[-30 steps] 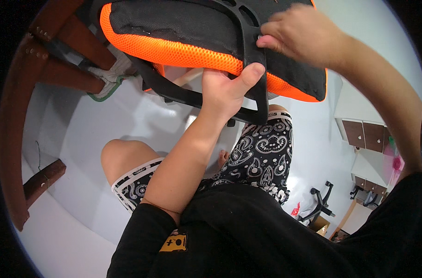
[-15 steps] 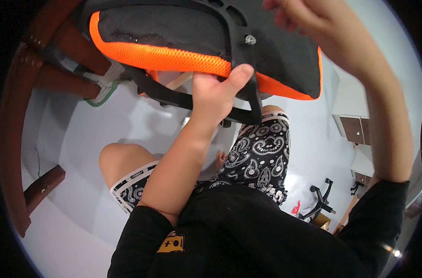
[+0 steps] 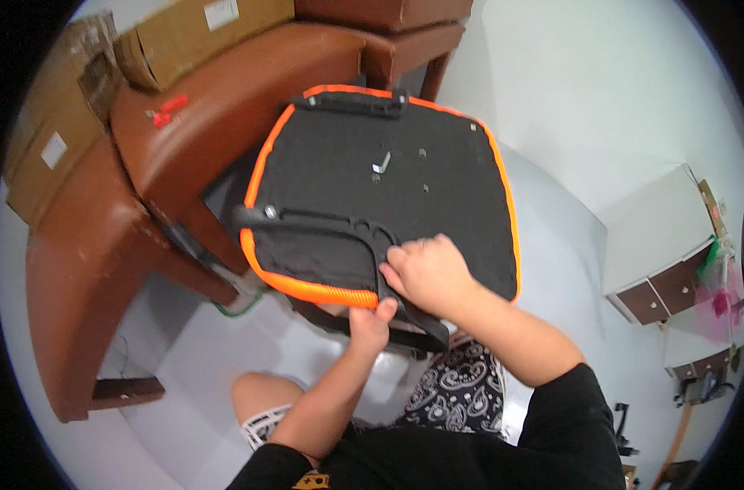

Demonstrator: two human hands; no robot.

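Observation:
An upturned chair seat [image 3: 449,212] with a black underside and orange mesh edging is in front of me. A black plastic armrest [image 3: 319,222] lies along its near left side, with a silver bolt [image 3: 270,211] in its far left end. My left hand [image 3: 369,325] is wrapped round the armrest at the seat's near edge, thumb on top. Just above it, my right hand [image 3: 429,273] presses closed fingers at the armrest's bracket; whatever they pinch is hidden. An L-shaped hex key [image 3: 382,163] rests on the underside, near several small holes. A second armrest [image 3: 351,104] crosses the far edge.
Behind the seat curves a brown leather bench [image 3: 257,69] bearing cardboard boxes [image 3: 204,37] and small red pieces [image 3: 169,110]. A white cabinet with brown drawers [image 3: 661,245] stands at the right, beside a pink bag [image 3: 719,302]. Below are my knees and the pale floor [image 3: 200,351].
My right hand has come down from the upper right onto the bracket, covering the spot where a bolt showed. The view has shifted, bringing in the whole seat underside, the bench and boxes.

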